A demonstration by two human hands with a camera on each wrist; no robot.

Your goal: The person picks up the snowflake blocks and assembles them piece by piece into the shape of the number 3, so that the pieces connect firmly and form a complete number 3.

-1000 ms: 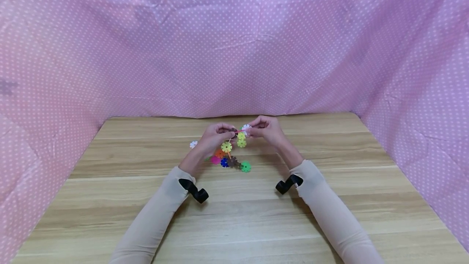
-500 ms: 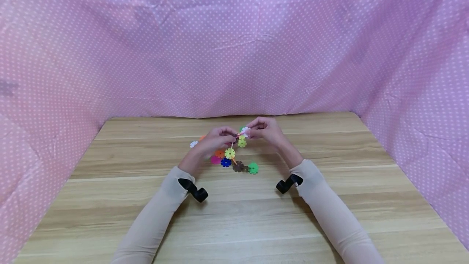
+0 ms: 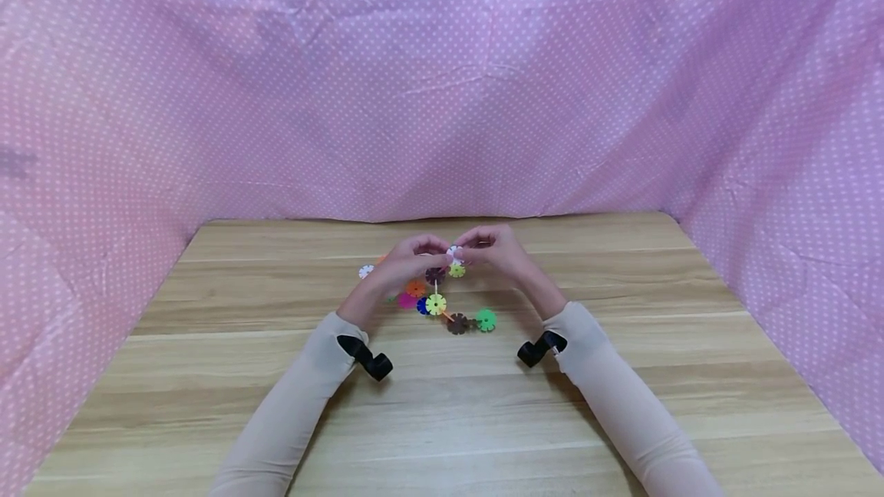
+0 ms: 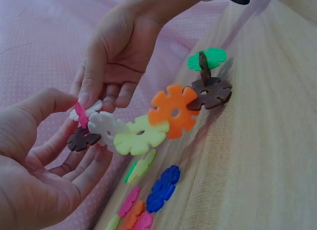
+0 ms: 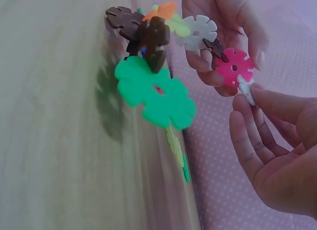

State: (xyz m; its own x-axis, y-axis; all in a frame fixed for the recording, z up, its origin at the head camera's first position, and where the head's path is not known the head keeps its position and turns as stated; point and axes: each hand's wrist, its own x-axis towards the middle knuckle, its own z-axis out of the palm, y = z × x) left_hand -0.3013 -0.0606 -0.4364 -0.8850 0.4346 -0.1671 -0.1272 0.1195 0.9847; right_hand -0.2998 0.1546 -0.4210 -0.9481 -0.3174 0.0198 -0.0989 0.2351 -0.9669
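Observation:
A chain of slotted plastic flower discs (image 3: 437,303) hangs from both hands above the wooden table (image 3: 442,420). Its lower end, a brown disc (image 3: 457,323) and a green disc (image 3: 486,320), rests on the wood. My left hand (image 3: 423,253) pinches the chain's top end, where a pink disc (image 5: 234,67) joins a brown disc (image 4: 84,139) and a white one (image 4: 102,126). My right hand (image 3: 475,247) pinches a small white disc (image 5: 246,89) against that pink disc. Yellow (image 4: 141,135) and orange (image 4: 173,111) discs follow down the chain.
Loose discs lie on the table under the hands: blue (image 4: 163,188), pink and orange (image 4: 132,215), and a white one (image 3: 365,271) off to the left. Pink dotted cloth (image 3: 442,98) walls in the back and both sides.
The chain's lower end has slid right and toward me on the table. The right hand has brought its white disc left to the chain's top end, and the hands are closer together.

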